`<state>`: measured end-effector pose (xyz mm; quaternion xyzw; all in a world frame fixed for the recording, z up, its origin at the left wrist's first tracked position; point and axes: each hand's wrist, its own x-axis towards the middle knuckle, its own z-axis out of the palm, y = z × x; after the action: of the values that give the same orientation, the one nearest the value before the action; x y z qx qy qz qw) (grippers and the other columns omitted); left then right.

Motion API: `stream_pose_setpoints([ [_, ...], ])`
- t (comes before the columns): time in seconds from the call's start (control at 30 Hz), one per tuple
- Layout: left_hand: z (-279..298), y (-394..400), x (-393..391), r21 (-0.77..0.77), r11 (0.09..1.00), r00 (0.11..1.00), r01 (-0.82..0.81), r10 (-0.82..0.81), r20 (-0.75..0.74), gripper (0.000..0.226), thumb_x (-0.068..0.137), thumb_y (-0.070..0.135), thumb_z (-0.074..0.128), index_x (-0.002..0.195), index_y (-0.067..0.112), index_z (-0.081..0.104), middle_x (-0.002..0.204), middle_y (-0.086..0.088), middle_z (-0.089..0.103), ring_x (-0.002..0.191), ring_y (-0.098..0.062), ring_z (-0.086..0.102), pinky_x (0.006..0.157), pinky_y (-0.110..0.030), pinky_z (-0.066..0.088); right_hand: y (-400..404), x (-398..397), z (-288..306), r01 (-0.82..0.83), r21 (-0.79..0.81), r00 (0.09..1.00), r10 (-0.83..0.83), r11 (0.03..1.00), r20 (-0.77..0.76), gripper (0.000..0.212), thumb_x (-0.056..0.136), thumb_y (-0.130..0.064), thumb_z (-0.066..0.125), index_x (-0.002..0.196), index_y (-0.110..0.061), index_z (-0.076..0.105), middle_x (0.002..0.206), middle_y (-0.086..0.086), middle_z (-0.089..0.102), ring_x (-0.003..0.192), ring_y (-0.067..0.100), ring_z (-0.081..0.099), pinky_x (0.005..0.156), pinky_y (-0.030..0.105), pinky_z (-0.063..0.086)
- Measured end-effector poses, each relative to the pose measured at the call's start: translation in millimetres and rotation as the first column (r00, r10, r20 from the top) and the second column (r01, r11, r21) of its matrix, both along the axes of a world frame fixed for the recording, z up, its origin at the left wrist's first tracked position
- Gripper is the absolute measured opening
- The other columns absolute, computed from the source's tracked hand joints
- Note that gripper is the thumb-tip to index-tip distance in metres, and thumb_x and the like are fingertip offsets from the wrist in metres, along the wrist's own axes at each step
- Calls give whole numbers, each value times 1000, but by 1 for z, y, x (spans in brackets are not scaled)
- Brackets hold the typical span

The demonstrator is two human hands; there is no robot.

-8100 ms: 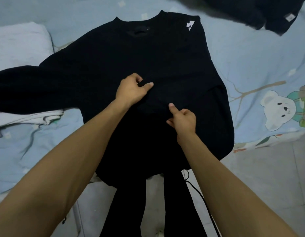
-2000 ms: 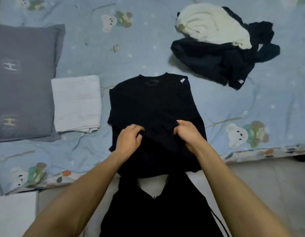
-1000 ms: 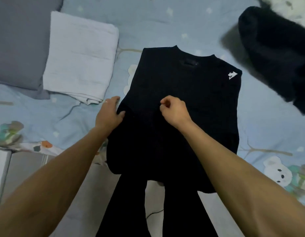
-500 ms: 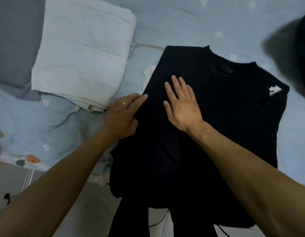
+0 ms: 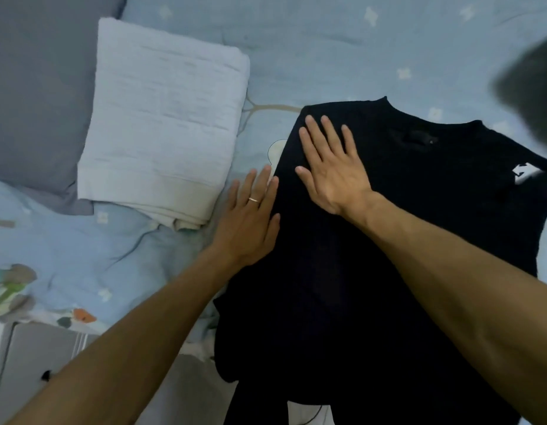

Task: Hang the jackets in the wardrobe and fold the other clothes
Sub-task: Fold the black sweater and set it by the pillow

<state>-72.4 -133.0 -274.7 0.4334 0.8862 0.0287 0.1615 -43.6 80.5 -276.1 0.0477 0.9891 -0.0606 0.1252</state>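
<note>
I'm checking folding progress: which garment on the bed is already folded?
The white garment beside the grey pillow is a finished neat rectangle. The black sweater lies under both flat hands, its hem hanging off the bed.

The sweater [image 5: 404, 240] lay spread on the bed [image 5: 296, 41] before me, its collar pointing away and its lower part hanging over the bed's near edge. My right hand [image 5: 330, 170] rested flat on its left shoulder area, and my left hand [image 5: 250, 222] lay just beside it at the sweater's left edge (partly on the sheet). To the left sat a folded towel [image 5: 161, 124], and further left, partly under it, a pillow [image 5: 36, 87].
</note>
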Motion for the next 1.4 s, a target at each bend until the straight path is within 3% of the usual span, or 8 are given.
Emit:
stream_pose_setpoints([
  [0.17,-10,31,-6,-7,1000,1000,3,-3,10,66,102,45,21,157,9,16,165,-11,8,152,-28,7,122,-50,12,3,31,-4,-73,-34,996,75,997,43,65,104,-44,17,158,-9,6,165,8,-4,152,24,-7,123,45,-2],
  [0.37,-3,45,12,-33,998,996,-55,53,-76,67,95,34,26,156,6,18,164,-17,7,151,-37,6,121,-56,6,-8,68,9,143,-45,989,-145,989,-32,65,104,-37,24,155,0,11,164,17,4,152,31,1,123,47,8],
  [0.43,2,64,27,41,998,999,42,-43,25,68,91,30,27,155,8,22,164,-16,9,151,-37,5,121,-54,8,-25,101,12,155,-106,987,-159,982,-31,64,103,-35,27,154,1,13,163,18,7,152,31,3,124,46,9],
  [0.7,-14,76,56,-54,998,999,8,-10,-31,66,100,47,24,157,17,14,165,-13,7,151,-35,6,120,-55,7,-2,190,5,406,-8,909,-402,914,112,70,104,-48,16,155,-2,2,164,15,-6,151,27,-8,123,43,-4],
  [0.9,-10,77,118,-58,971,972,233,-232,20,65,101,51,23,157,21,12,165,-11,6,151,-33,7,121,-54,11,-24,252,11,167,-40,971,-157,985,182,72,102,-51,13,155,-6,-3,162,11,-15,148,22,-22,120,41,-16],
  [1.07,-6,85,146,-130,991,998,5,-13,-57,70,100,54,18,157,17,5,164,-18,0,150,-38,4,119,-57,9,-18,317,18,389,-10,898,-377,921,225,73,102,-51,13,155,-4,-2,162,13,-12,151,26,-11,122,44,-7],
  [1.23,1,81,220,-153,940,952,304,-306,13,73,98,61,18,156,23,-2,165,-14,-1,151,-36,4,118,-61,16,-36,365,20,276,-70,945,-258,958,200,71,101,-53,12,156,-9,3,163,9,-9,150,22,-15,120,42,-14],
  [1.4,1,64,231,-191,976,994,105,-108,-3,72,99,62,19,158,26,1,165,-13,-6,151,-37,-2,119,-56,2,-22,410,17,433,-18,879,-417,901,232,74,101,-54,15,156,-7,1,165,11,-4,152,26,-4,122,43,-8],
])
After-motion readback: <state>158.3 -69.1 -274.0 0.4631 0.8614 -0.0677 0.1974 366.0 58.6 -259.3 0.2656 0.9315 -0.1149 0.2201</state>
